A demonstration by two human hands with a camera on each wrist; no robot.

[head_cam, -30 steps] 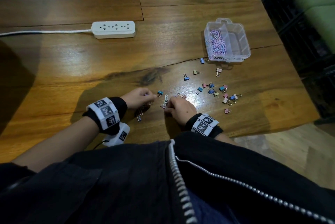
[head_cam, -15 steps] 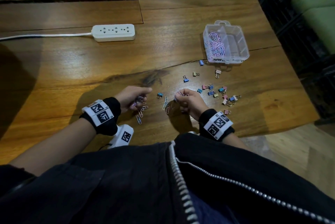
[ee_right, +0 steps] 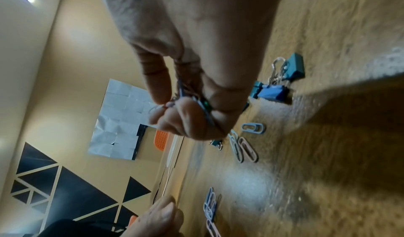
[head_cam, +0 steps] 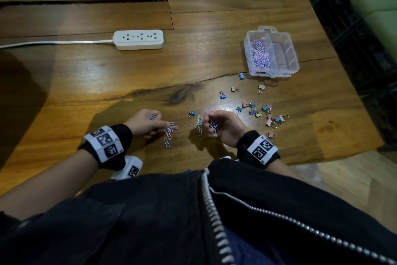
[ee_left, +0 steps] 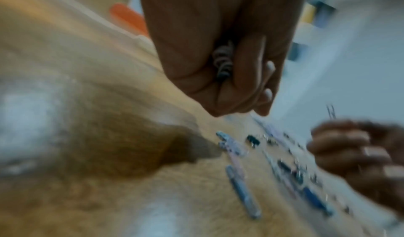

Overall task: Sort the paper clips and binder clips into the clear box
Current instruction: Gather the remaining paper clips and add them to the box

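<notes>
I curl my right hand (head_cam: pixel 222 128) around a small bunch of paper clips (ee_right: pixel 196 102) so I can carry many at once. My left hand (head_cam: pixel 146 122) is also closed on a few. More thin pink and blue clips (head_cam: pixel 169 132) lie near me on the table (head_cam: pixel 86 75). The clear box (head_cam: pixel 287 50) sits far right, with clips in its left part. Little colored binder clips (head_cam: pixel 257 112) are scattered between.

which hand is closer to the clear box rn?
Right. The right hand sits below and left of the clear box, beside the binder clips; the left hand is farther left.
</notes>
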